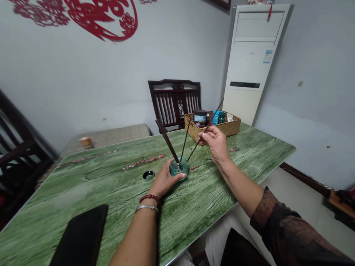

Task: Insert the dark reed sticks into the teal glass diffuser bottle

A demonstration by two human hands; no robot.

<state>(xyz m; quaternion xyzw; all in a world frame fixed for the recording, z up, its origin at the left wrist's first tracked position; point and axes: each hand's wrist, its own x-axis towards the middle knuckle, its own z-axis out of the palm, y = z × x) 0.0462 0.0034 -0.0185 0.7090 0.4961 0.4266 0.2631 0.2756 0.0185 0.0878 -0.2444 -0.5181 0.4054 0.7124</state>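
A small teal glass diffuser bottle [182, 170] stands on the green wood-patterned table [116, 188], with several dark reed sticks [168, 142] leaning out of its neck. My left hand [166, 178] wraps around the bottle's left and near side, thumb across its front. Pinched between the thumb and fingers of my right hand [215, 142] is a single dark reed stick [194, 149], slanting up to the right. Its lower end comes close to the bottle; whether it touches I cannot tell. A black ring-shaped cap [148, 175] lies left of the bottle.
Behind my right hand sits a wicker basket [231, 127] holding a dark-lidded jar [200, 118] and other containers. A black phone-like slab [81, 236] lies at the near left. A dark wooden chair [177, 99] stands beyond the table, a white air conditioner [249, 66] at the back right.
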